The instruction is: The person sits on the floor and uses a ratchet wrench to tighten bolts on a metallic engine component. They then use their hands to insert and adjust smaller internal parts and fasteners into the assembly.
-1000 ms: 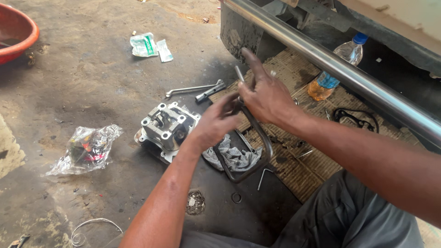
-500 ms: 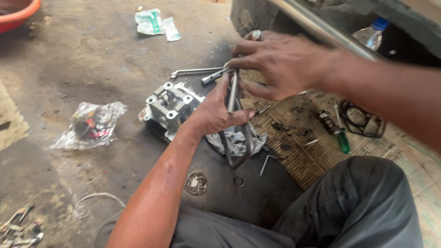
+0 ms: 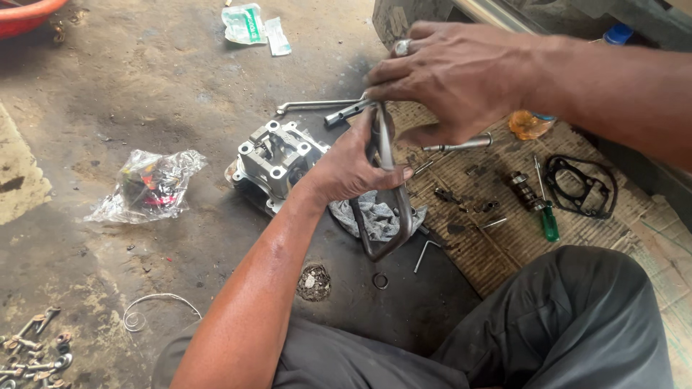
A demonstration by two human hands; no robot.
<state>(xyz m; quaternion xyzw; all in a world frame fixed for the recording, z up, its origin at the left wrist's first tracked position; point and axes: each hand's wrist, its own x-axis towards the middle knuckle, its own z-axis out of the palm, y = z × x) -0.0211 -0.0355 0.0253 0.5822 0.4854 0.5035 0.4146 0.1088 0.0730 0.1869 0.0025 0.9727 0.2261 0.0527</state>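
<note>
Silver metal engine block [image 3: 277,160]; grey crumpled rag [image 3: 378,216]; green-handled screwdriver [image 3: 549,221]; brown woven mat [image 3: 497,216]; black rubber gasket [image 3: 581,185].

On the concrete floor to your left you have a crumpled clear plastic bag [image 3: 148,184], with a coil of thin wire [image 3: 155,308] nearer you. A green-handled screwdriver [image 3: 548,216] and a black gasket [image 3: 582,186] lie side by side on the woven mat [image 3: 504,245].
</note>
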